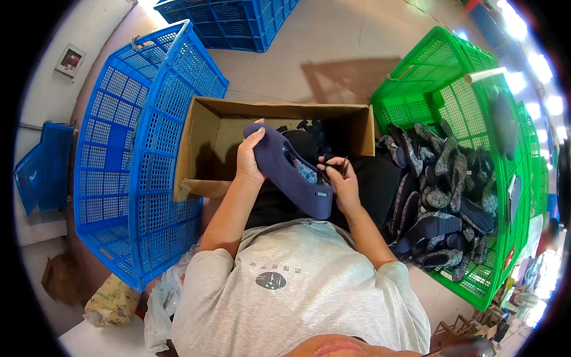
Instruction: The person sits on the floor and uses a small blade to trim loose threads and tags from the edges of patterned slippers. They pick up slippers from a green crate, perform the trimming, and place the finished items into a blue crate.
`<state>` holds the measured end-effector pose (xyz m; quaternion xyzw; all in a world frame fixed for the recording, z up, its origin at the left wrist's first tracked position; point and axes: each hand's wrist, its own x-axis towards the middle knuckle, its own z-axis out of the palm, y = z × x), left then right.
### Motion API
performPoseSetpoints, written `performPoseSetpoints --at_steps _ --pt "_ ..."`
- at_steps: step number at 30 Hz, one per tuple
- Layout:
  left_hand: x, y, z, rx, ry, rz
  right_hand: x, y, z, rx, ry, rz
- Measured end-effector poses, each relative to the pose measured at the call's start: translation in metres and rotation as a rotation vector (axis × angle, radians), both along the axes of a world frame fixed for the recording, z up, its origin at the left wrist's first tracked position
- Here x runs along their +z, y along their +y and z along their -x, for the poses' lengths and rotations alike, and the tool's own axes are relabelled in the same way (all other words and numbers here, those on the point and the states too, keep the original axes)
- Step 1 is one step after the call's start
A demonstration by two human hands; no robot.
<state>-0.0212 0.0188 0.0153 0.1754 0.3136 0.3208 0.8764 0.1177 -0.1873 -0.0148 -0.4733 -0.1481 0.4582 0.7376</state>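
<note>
Shoe (pixel 282 169): navy, mid-frame, above the dark lap (pixel 376 187); held tilted, its opening facing right, with the patterned lining (pixel 306 172) showing
Left grip (pixel 249 157): pinching the shoe's upper end, thumb laid on the outer face
Right grip (pixel 345 189): fingertips pressed together beside the opening's edge, seemingly pinching a thin dark thing (pixel 343 166), too small to name
Done: the shoe looks formed in one piece, lining inside, a small tag (pixel 322 194) on its side
Left: the right grip at the edge suggests this shoe is partway through its handling; what remains there I cannot tell
Box (pixel 279 107): cardboard, upper middle of the frame, dark items (pixel 312 134) toward its right end
Green crate (pixel 416 62): right of the frame, many patterned pairs or singles, the piled shoes (pixel 440 199), inside; finished or waiting, I cannot tell
Blue crate (pixel 169 125): left of the frame, near the box; its part in the work is unclear
</note>
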Motion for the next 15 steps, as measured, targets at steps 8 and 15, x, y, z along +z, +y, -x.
performPoseSetpoints --at_steps 8,15 --pt "-0.023 0.015 0.004 0.095 0.241 0.185 0.026 -0.001 -0.006 0.140 -0.240 0.062" --pt "0.000 0.010 0.017 -0.052 0.285 0.110 0.031 0.005 0.006 -0.217 -0.402 0.248"
